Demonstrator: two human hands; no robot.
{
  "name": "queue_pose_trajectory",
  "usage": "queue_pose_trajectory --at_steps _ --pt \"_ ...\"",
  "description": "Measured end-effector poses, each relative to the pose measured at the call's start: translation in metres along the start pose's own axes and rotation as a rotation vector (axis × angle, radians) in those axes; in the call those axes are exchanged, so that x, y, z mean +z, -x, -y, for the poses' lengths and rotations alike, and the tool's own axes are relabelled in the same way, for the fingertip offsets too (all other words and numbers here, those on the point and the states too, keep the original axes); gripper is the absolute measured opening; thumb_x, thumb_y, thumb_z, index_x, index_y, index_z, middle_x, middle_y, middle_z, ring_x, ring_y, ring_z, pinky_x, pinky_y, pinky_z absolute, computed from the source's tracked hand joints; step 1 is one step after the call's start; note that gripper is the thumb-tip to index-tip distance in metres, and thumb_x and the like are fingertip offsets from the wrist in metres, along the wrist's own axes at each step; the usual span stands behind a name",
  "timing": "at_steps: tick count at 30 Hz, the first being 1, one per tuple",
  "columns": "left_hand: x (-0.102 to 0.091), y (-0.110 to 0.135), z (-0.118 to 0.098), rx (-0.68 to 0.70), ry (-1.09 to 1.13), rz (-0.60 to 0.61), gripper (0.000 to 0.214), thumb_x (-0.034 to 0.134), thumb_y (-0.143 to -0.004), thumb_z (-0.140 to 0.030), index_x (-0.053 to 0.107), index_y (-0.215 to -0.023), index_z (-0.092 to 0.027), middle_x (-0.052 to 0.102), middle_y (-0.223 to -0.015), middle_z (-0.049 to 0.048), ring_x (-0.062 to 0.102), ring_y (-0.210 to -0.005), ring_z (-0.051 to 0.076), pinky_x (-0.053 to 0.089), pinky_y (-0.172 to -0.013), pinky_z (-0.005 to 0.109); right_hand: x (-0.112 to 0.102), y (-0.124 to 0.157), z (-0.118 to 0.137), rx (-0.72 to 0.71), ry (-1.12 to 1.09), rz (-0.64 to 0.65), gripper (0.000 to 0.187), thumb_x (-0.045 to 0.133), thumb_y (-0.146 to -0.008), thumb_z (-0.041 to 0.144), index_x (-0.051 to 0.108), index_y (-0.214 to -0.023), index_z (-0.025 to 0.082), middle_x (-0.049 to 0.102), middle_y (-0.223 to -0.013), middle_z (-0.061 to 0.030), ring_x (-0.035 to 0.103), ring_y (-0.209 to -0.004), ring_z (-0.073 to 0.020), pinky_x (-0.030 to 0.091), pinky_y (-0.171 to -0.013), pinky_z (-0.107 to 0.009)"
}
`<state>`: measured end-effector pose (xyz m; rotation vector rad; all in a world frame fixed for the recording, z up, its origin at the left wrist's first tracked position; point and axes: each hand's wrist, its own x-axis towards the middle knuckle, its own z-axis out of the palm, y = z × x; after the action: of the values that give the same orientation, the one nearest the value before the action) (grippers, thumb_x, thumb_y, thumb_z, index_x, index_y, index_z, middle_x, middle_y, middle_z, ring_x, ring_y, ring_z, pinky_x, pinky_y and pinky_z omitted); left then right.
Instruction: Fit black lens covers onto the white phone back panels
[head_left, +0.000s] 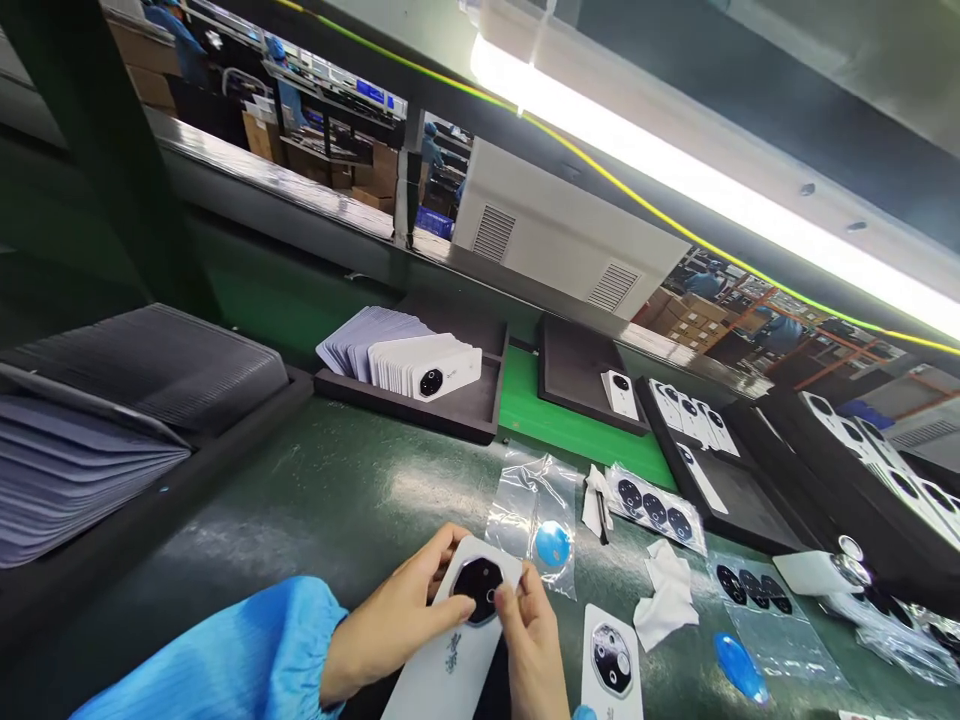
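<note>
My left hand and my right hand hold a white phone back panel tilted above the green bench mat. A black camera lens cover sits on the panel, and my fingertips touch its edge. Just right of my right hand lies a second white panel with a silver-ringed camera module. A clear plastic bag holding a round blue film lies just above my hands. Further right are plastic-wrapped sheets of black lens covers and crumpled white wipes.
A dark foam tray holds a row of white panels behind my hands. More black trays with white panels stand to the right. Stacked grey-blue sheets fill the left side. A raised housing and overhead lamp run above the bench.
</note>
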<state>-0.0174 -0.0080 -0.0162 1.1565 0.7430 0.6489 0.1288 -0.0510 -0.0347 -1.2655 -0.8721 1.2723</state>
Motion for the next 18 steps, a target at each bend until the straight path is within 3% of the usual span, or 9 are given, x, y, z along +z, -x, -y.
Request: queue_pose_trajectory --at_steps 3,6,11,18 --pt "0.0 -0.002 0.005 0.012 0.055 -0.031 0.035 0.06 -0.07 -0.033 0.045 -0.099 -0.021 0.061 -0.098 0.0035 0.058 -0.098 0.024 0.044 -0.084 0.034 0.008 0.006 -0.009 -0.022 -0.026 -0.042 0.054 0.081 -0.058 0.054 0.062 -0.096 0.02 0.07 -0.084 -0.0038 0.064 -0.08 -0.0224 0.05 -0.073 -0.032" --pt "0.0 -0.003 0.01 0.042 0.036 -0.087 0.032 0.059 -0.071 -0.037 0.047 -0.096 -0.021 0.06 -0.09 0.0021 0.058 -0.092 0.024 0.044 -0.081 0.034 0.013 0.009 -0.014 -0.033 -0.051 -0.092 0.05 0.079 -0.061 0.053 0.067 -0.096 0.019 0.072 -0.088 -0.0064 0.066 -0.089 -0.0267 0.051 -0.08 -0.035" --pt "0.001 -0.004 0.014 0.061 -0.045 -0.144 0.023 0.056 -0.076 -0.042 0.051 -0.082 -0.02 0.058 -0.08 0.0005 0.057 -0.082 0.022 0.043 -0.073 0.032 0.012 0.008 -0.016 -0.03 -0.09 -0.132 0.049 0.077 -0.063 0.055 0.07 -0.095 0.019 0.072 -0.083 -0.0051 0.066 -0.083 -0.0247 0.052 -0.075 -0.033" --pt "0.0 -0.004 0.007 -0.022 -0.047 -0.187 0.044 0.053 -0.074 -0.063 0.045 -0.069 -0.02 0.049 -0.066 -0.0035 0.044 -0.063 0.015 0.036 -0.058 0.026 0.012 0.007 -0.018 0.019 -0.149 -0.144 0.049 0.075 -0.064 0.057 0.071 -0.094 0.019 0.071 -0.078 -0.0041 0.066 -0.076 -0.0227 0.052 -0.067 -0.031"
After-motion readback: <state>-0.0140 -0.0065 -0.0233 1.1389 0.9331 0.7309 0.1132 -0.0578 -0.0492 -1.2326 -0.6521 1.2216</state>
